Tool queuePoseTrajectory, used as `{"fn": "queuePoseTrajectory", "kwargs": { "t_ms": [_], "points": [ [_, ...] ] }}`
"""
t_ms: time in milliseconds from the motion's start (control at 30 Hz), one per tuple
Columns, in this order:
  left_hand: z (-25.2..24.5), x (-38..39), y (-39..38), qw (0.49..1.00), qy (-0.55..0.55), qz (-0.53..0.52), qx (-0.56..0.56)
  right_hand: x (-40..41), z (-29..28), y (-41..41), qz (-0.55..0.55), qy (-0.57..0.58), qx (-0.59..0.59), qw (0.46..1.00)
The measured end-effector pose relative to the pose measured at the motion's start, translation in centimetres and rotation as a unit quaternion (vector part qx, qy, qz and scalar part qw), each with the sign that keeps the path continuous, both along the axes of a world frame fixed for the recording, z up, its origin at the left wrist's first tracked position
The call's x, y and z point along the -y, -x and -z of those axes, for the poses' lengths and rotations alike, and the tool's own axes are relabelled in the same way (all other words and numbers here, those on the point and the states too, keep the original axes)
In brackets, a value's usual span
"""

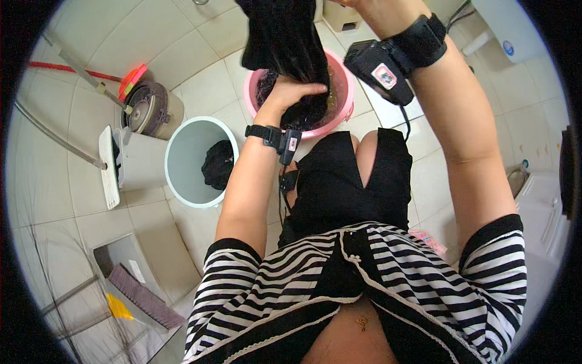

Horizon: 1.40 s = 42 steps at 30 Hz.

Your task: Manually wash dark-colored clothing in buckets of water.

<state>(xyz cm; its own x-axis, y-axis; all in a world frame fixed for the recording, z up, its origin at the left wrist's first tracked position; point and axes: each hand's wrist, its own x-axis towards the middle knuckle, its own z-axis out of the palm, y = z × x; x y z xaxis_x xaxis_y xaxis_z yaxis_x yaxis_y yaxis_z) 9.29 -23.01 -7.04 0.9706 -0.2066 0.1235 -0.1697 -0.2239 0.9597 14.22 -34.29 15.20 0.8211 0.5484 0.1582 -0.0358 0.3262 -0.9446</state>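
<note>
A black wet-looking cloth hangs from the top edge of the view down into a pink basin. My left hand is wrapped around its lower part, with the thumb lying across the front. More dark fabric sits in water inside the basin. My right arm is raised; only the edge of my right hand shows at the top of the picture, so its fingers and whatever they hold are hidden. Both wrists wear black strapped devices, the right one and the left one.
Left of my arm stands a pale blue bucket with a black garment inside. Beyond it are a white bin, a lidded beige bucket, a red-handled brush and a dustpan with broom. The floor is tiled.
</note>
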Motion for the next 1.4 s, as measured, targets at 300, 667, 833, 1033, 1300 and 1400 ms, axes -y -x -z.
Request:
{"fn": "queuePoseTrajectory", "kwargs": {
  "t_ms": [300,667,833,1033,1300,1400],
  "points": [
    [0.1,-3.3,-1.7,0.961,0.173,-0.189,-0.105,10.1,9.1,-4.0,0.135,-0.201,-0.221,0.945],
    [-0.6,-4.5,0.4,0.835,0.544,-0.037,-0.08,-0.9,24.7,4.9,0.083,-0.073,-0.593,0.798],
    [-0.2,-4.0,1.5,0.729,0.667,-0.031,-0.15,-0.7,24.1,2.9,0.07,-0.283,-0.476,0.83],
    [2.6,-5.3,-0.2,0.719,0.64,-0.124,-0.238,-0.2,25.7,0.8,0.13,-0.2,-0.406,0.882],
    [6.3,-8.2,-3.5,0.888,0.255,-0.128,-0.362,1.0,24.7,-0.4,0.064,0.057,-0.084,0.993],
    [3.7,-6.1,-3.2,0.92,0.157,-0.107,-0.342,1.4,23.6,-0.6,0.004,0.172,0.051,0.984]
  ]
}}
